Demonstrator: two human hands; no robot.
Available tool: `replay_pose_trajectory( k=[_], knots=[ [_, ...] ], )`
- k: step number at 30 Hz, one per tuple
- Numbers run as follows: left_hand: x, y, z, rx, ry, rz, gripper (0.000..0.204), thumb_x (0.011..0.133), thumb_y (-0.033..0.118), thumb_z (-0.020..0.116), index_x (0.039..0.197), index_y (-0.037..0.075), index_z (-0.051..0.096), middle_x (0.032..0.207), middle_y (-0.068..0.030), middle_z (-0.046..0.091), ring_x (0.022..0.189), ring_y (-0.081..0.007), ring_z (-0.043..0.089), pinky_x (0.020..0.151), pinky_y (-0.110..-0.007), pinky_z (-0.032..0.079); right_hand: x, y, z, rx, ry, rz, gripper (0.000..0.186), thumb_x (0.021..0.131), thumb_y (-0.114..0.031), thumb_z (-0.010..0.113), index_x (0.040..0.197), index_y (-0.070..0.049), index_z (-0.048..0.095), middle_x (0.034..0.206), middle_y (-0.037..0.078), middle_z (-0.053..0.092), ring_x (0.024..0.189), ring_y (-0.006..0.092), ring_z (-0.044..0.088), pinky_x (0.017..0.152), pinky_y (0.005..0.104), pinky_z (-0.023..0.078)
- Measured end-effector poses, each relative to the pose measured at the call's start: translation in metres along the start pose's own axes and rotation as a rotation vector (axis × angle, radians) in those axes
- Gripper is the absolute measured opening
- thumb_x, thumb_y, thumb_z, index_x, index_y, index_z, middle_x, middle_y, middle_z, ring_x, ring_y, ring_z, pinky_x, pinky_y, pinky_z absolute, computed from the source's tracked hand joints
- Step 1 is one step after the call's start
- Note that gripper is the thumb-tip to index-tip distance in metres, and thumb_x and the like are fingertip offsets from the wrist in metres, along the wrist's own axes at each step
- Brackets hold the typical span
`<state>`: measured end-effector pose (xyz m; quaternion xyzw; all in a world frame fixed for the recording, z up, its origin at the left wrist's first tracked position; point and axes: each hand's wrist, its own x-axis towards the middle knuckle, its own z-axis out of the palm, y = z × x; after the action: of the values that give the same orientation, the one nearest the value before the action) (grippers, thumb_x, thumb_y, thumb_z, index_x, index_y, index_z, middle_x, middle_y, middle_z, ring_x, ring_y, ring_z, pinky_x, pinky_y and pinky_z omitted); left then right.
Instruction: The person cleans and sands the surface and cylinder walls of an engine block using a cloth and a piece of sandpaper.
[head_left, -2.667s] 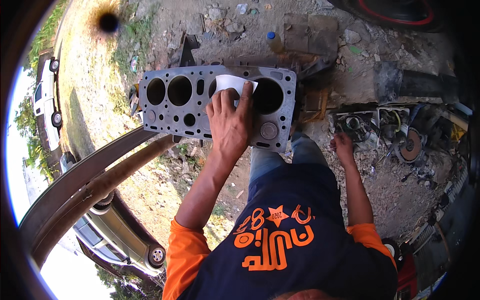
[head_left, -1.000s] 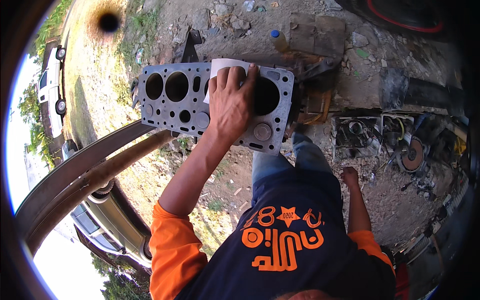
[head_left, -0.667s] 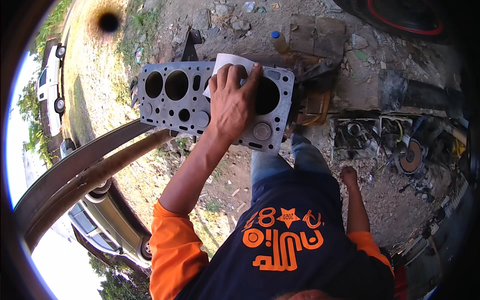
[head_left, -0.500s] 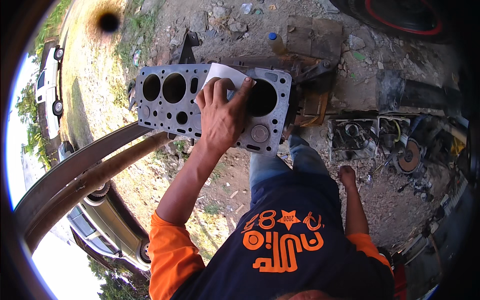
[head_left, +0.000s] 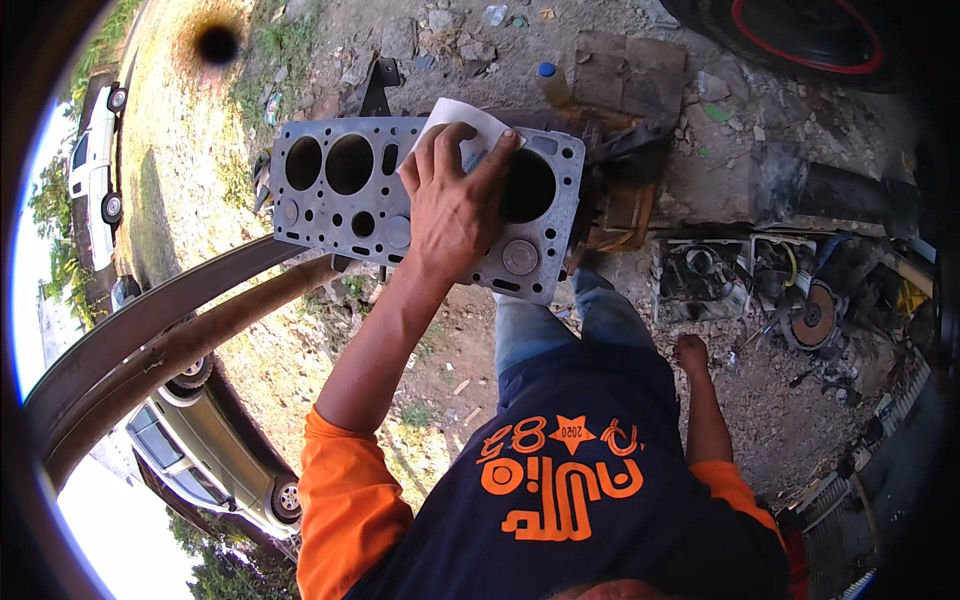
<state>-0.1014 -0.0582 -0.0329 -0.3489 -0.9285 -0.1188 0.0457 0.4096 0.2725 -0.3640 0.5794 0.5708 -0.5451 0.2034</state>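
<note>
A grey engine block (head_left: 327,218) with round cylinder bores lies in front of me, its flat machined face upward. My left hand (head_left: 455,210) presses a white sheet of sandpaper (head_left: 470,118) against that face, between the bores. Its fingers are bent over the sheet and the thumb points toward the right-hand bore. Faint blue print shows on the paper; its underside is hidden. My right hand (head_left: 691,355) hangs low at my right side, away from the block, fingers curled in and nothing visible in them.
Left of the block run a metal beam (head_left: 190,290) and a rusty pipe (head_left: 220,325). A blue-capped bottle (head_left: 551,85) stands beyond it. Dirty machine parts (head_left: 700,275) and a round disc (head_left: 815,315) lie at right. Parked vehicles (head_left: 215,455) are at left.
My left hand and the sandpaper have slid away from me and slightly right across the block's face. The right hand still hangs at my side.
</note>
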Motion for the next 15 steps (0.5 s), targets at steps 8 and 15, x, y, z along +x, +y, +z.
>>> replay_pose_trajectory(
  k=[8,15],
  knots=[
    [0.005,0.0,0.002,-0.037,0.026,-0.023,0.054,0.093,0.013,0.07,0.146,0.028,0.067,0.144,-0.0205,0.051,0.145,-0.0434,0.041,0.117,-0.057,0.028,-0.005,-0.005,0.002,-0.088,-0.017,-0.018,0.02,0.105,-0.021,0.065,0.107,-0.001,0.069,0.083,0.009,0.072,0.068,0.0176,0.068,0.059,0.0346,0.055],
    [0.004,0.006,0.003,0.0,0.032,-0.053,0.053,0.094,0.012,0.069,0.144,0.029,0.069,0.145,-0.0196,0.05,0.147,-0.0427,0.039,0.117,-0.058,0.025,-0.003,-0.02,-0.003,-0.179,-0.051,-0.053,0.022,0.104,-0.023,0.067,0.107,-0.002,0.069,0.081,0.009,0.072,0.068,0.017,0.068,0.058,0.0343,0.053]
  ],
)
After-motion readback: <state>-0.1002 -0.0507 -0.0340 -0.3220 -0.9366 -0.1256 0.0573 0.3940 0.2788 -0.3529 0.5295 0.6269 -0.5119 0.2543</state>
